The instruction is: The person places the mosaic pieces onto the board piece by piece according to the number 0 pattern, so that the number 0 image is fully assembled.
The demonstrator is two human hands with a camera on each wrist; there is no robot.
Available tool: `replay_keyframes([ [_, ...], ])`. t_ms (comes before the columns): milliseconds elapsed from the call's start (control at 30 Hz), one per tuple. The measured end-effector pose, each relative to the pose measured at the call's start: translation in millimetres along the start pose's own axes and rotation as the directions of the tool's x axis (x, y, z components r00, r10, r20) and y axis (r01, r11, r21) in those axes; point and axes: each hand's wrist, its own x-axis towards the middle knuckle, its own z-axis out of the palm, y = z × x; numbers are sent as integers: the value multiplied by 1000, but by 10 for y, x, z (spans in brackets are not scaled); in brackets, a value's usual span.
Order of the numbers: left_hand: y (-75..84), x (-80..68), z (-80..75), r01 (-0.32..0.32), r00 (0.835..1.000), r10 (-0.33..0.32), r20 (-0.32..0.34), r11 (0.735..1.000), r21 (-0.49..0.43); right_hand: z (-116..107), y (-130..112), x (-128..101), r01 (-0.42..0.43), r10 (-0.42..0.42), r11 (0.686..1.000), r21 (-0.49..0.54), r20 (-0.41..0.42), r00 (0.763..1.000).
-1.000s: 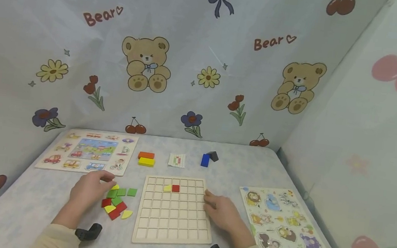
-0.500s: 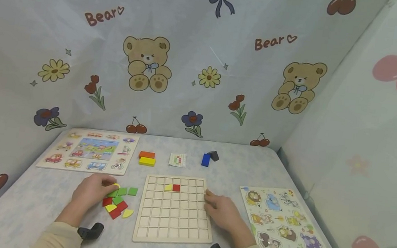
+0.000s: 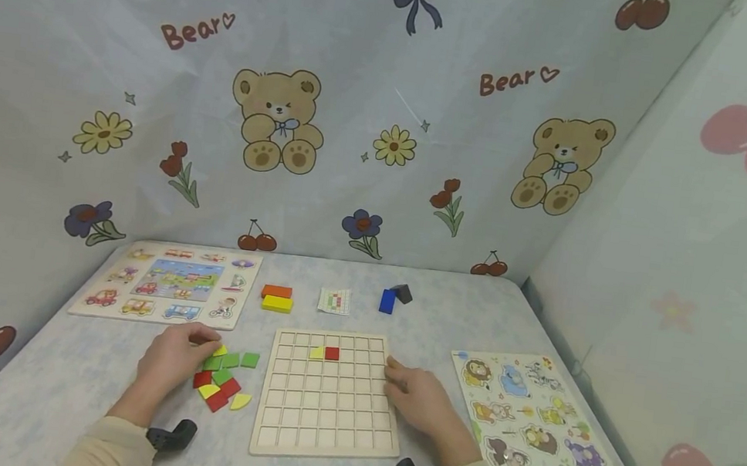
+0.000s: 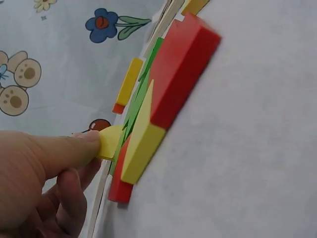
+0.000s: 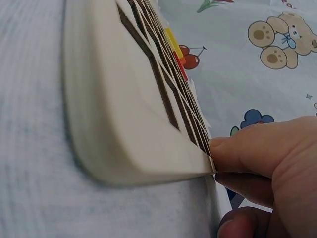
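My left hand (image 3: 171,354) pinches a yellow quarter-circle tile (image 4: 110,142) between thumb and fingers, at the far side of a loose pile. In that pile lie green square tiles (image 3: 230,360), red tiles (image 3: 216,401) and further yellow quarter-circle tiles (image 3: 240,402). The right hand (image 3: 421,402) grips the right edge of a wooden grid board (image 3: 329,398), thumb on top and fingers beneath or beside the rim in the right wrist view. In the board's upper rows sit one yellow tile (image 3: 317,353) and, against it, a red square tile (image 3: 331,353).
Behind the board lie an orange block (image 3: 277,292), a yellow block (image 3: 277,304), a small pattern card (image 3: 335,300), a blue block (image 3: 387,301) and a black block (image 3: 402,293). A vehicle puzzle (image 3: 175,279) stands back left, an animal puzzle (image 3: 540,438) at right.
The left hand has dipped slightly at the pile and risen a little, its fingers at the yellow quarter-circle tile. The right hand keeps its place on the board's edge.
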Motion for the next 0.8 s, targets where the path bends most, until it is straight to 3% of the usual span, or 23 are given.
replay_keyframes([
  [100,66,-5,5,6,1000,-7,-31,999,-38,-3,7,-7,0,0,1000,-10,1,1000],
  [200,190,-7,19,-28,999,26,-38,998,-51,-13,-5,-14,0,0,1000,-15,1,1000],
  [400,597,-6,124,-118,993,119,13,992,-51,-27,-13,-23,-10,10,1000,-4,-2,1000],
  [633,1131,15,415,-170,981,176,82,982,-78,-12,28,-5,1,-1,1000,-8,3,1000],
  [800,1379,38,686,-201,969,213,126,975,-99,-3,38,20,11,-11,1000,-3,12,1000],
])
